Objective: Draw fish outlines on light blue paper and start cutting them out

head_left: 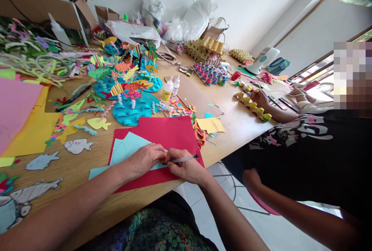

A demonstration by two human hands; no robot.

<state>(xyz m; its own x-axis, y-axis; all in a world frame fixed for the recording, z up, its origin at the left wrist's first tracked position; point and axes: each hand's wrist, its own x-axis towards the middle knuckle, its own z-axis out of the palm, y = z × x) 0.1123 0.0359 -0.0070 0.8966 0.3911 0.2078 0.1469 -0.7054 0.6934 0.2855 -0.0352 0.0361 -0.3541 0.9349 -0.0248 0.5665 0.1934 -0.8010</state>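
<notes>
My right hand point(186, 168) is closed around a pen point(189, 158), its clear barrel and dark end sticking out to the right. Beside it, my left hand point(147, 158) has its fingers bent down onto a small orange-yellow piece point(164, 160), mostly covered by the fingertips. Under both hands lies light blue paper point(131, 141) with faint curved pencil outlines on it. The blue paper rests on a red sheet point(170, 130) at the table's front edge. The pen's tip is hidden behind my fingers.
Beyond the red sheet stand blue discs point(128, 113) with paper fish on twisted stems, and two glue bottles point(167, 90). Cut-out fish point(78, 146) and pink paper point(17, 107) lie left. At right, a co-worker point(305, 154) holds a painted egg-carton strip point(252, 107).
</notes>
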